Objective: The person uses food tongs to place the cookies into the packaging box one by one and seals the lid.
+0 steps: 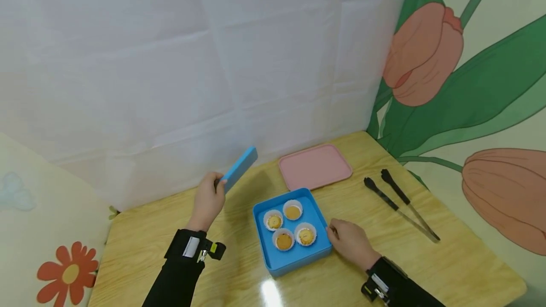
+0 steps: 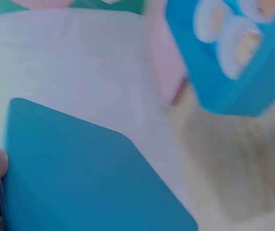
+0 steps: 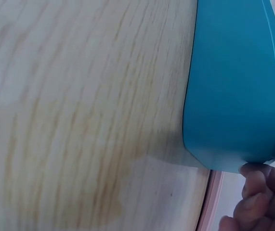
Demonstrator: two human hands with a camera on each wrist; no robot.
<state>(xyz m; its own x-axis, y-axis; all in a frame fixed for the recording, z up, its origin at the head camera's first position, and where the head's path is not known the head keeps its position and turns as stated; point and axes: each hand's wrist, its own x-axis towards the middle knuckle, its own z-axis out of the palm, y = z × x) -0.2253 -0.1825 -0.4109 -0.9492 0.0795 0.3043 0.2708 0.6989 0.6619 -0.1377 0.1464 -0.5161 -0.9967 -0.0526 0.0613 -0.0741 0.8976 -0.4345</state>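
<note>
On the table stands a blue square box point(image 1: 279, 262), its top uncovered. Inside it are several small golden cookies point(image 1: 306, 236) in white paper cups. My left hand point(image 1: 209, 201), raised to the left of the box, grips a blue lid point(image 1: 241, 168) by its edge. The left wrist view shows the lid point(image 2: 79, 173) as a flat panel with the thumb over its edge. My right hand point(image 1: 350, 243) holds the right wall of the box. In the right wrist view, its curled fingers point(image 3: 255, 204) lie against the outside, with the thumb at the rim.
A pink rectangular tray point(image 1: 315, 167) lies behind the box, near the white cloth backdrop point(image 1: 170, 84). To the right rest black-handled metal tongs point(image 1: 401, 210), spread apart on the wooden table point(image 1: 460, 269). A wall painted with flowers point(image 1: 426, 56) borders the right side.
</note>
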